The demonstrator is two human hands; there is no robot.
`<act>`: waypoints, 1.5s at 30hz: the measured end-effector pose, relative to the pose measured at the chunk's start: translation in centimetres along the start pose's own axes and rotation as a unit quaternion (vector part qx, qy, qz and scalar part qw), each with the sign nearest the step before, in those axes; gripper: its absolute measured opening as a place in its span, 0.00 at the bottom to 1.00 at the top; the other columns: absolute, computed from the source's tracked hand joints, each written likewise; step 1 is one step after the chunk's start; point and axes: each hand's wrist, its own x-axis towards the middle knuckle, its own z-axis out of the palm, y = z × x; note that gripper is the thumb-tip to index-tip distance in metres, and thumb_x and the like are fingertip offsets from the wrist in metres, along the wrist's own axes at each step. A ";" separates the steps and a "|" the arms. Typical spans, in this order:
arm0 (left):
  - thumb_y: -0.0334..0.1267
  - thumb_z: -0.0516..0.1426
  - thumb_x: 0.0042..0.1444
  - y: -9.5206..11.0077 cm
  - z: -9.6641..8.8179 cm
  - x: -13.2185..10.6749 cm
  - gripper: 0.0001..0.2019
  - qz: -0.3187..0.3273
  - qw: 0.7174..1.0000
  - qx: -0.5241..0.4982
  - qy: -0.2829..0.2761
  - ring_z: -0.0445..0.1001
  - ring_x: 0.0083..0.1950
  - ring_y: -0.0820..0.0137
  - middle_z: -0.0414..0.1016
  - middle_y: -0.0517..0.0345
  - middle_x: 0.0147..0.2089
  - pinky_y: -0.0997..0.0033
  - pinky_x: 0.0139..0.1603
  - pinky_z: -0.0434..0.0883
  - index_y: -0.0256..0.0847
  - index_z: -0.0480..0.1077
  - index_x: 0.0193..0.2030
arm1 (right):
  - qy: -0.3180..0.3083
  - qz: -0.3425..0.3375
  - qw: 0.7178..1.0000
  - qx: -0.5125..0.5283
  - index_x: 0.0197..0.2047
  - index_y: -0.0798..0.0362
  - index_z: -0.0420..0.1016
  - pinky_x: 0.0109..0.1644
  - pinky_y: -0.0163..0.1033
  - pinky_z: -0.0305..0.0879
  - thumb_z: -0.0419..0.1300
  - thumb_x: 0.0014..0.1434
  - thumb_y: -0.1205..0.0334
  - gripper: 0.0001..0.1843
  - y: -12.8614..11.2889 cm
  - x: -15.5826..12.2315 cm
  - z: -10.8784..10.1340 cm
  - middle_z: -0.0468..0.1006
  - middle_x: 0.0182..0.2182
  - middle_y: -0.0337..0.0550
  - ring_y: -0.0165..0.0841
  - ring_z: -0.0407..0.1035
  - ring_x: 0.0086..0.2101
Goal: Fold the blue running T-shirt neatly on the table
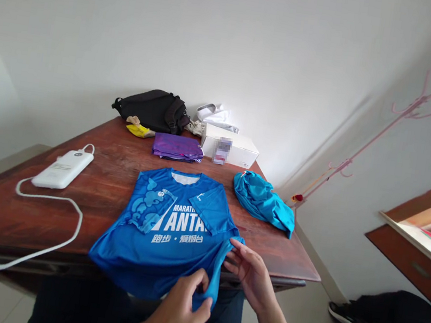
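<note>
A blue printed T-shirt (167, 224) lies flat on the wooden table (107, 178), with both sleeves folded inward and its hem hanging over the near edge. My left hand (176, 315) pinches the shirt's lower right hem below the table edge. My right hand (249, 272) grips the shirt's right side edge just above it, fingers curled into the fabric.
A crumpled blue garment (264, 198) lies at the table's right. A folded purple cloth (177, 146), white box (229, 146), black bag (152, 109) and yellow item (139, 129) sit at the back. A white power bank (64, 168) with cable lies left. A pink coat rack (382, 130) stands right.
</note>
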 end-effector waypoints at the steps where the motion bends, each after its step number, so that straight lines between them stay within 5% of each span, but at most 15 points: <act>1: 0.35 0.57 0.59 -0.6 0.1 -0.3 0.11 -0.013 1.000 -0.002 -0.016 0.76 0.50 0.61 0.78 0.48 0.47 0.66 0.54 0.70 0.40 0.70 0.48 | 0.011 -0.005 1.000 -0.002 0.48 0.57 0.84 0.44 0.41 0.77 0.71 0.56 0.56 0.19 -0.1 -0.1 -0.1 0.85 0.38 0.52 0.38 0.80 0.40; 4: 0.32 0.60 0.54 -2.2 -0.1 -1.0 0.24 -0.045 0.998 -0.002 -0.043 0.75 0.55 0.59 0.77 0.48 0.54 0.66 0.59 0.69 0.42 0.69 0.59 | 0.026 -0.015 0.999 -0.028 0.50 0.55 0.83 0.45 0.42 0.76 0.72 0.55 0.52 0.22 -0.3 -0.1 -0.8 0.85 0.41 0.51 0.39 0.79 0.43; 8: 0.34 0.59 0.57 -2.2 -2.4 -1.6 0.17 -0.012 1.000 0.002 -0.015 0.77 0.52 0.63 0.79 0.52 0.51 0.69 0.56 0.71 0.44 0.73 0.54 | 0.003 -0.029 0.981 -0.192 0.49 0.55 0.83 0.42 0.41 0.75 0.68 0.58 0.43 0.25 -0.9 -0.3 -1.8 0.84 0.37 0.49 0.40 0.78 0.39; 12: 0.39 0.58 0.63 0.5 -5.7 -1.7 0.13 0.036 0.999 -0.007 0.018 0.75 0.55 0.64 0.78 0.55 0.54 0.70 0.60 0.68 0.48 0.74 0.53 | -0.063 -0.090 0.892 -0.438 0.41 0.55 0.82 0.31 0.37 0.69 0.61 0.63 0.42 0.23 -1.9 -2.0 0.1 0.76 0.27 0.42 0.34 0.71 0.28; 15: 0.38 0.60 0.61 2.6 -7.2 -1.0 0.11 0.055 0.998 -0.005 -0.026 0.74 0.56 0.65 0.79 0.59 0.52 0.70 0.61 0.66 0.50 0.75 0.50 | -0.135 -0.184 0.819 -0.526 0.47 0.51 0.80 0.47 0.40 0.71 0.64 0.64 0.51 0.14 -2.7 -4.0 3.6 0.78 0.39 0.46 0.38 0.73 0.41; 18: 0.37 0.64 0.58 3.9 -7.8 0.0 0.12 0.056 0.997 -0.011 -0.053 0.74 0.54 0.66 0.79 0.60 0.50 0.72 0.59 0.66 0.49 0.75 0.49 | -0.229 -0.195 0.781 -0.548 0.52 0.48 0.78 0.57 0.41 0.67 0.68 0.60 0.57 0.17 -2.5 -4.9 6.3 0.77 0.50 0.48 0.40 0.72 0.50; 22: 0.37 0.67 0.55 4.3 -8.1 0.7 0.15 0.050 0.997 -0.035 -0.044 0.73 0.47 0.69 0.76 0.61 0.45 0.74 0.51 0.67 0.46 0.73 0.48 | -0.196 -0.163 0.782 -0.568 0.47 0.49 0.78 0.51 0.40 0.70 0.66 0.61 0.53 0.13 -1.1 -4.4 6.2 0.81 0.43 0.45 0.40 0.75 0.45; 27: 0.38 0.66 0.54 2.9 -7.5 0.4 0.22 0.012 0.997 -0.067 -0.022 0.73 0.42 0.69 0.74 0.61 0.43 0.74 0.43 0.70 0.47 0.68 0.55 | -0.113 -0.181 0.818 -0.534 0.40 0.52 0.76 0.44 0.40 0.70 0.63 0.62 0.46 0.16 -0.9 -3.8 5.0 0.78 0.36 0.43 0.38 0.72 0.38; 34: 0.34 0.62 0.57 2.2 -6.3 0.4 0.06 0.017 0.999 -0.031 0.021 0.74 0.39 0.70 0.77 0.60 0.40 0.73 0.44 0.70 0.44 0.72 0.42 | -0.200 -0.133 0.843 -0.481 0.42 0.53 0.72 0.39 0.35 0.64 0.62 0.64 0.46 0.17 -2.9 -3.6 6.7 0.72 0.33 0.38 0.32 0.65 0.34; 42: 0.29 0.57 0.59 4.2 -7.8 0.4 0.03 0.058 0.997 -0.047 0.005 0.75 0.39 0.71 0.76 0.59 0.37 0.76 0.41 0.69 0.41 0.71 0.35 | -0.231 -0.153 0.823 -0.495 0.35 0.53 0.77 0.38 0.33 0.64 0.65 0.63 0.47 0.17 -2.9 -2.9 8.8 0.78 0.30 0.38 0.31 0.71 0.33; 45: 0.31 0.58 0.59 4.1 -8.1 0.4 0.02 0.042 0.997 -0.058 0.012 0.74 0.39 0.70 0.75 0.58 0.38 0.75 0.41 0.70 0.40 0.71 0.37 | -0.241 -0.159 0.814 -0.505 0.40 0.51 0.79 0.42 0.34 0.66 0.70 0.57 0.46 0.18 -3.2 -3.1 9.1 0.82 0.37 0.41 0.35 0.74 0.38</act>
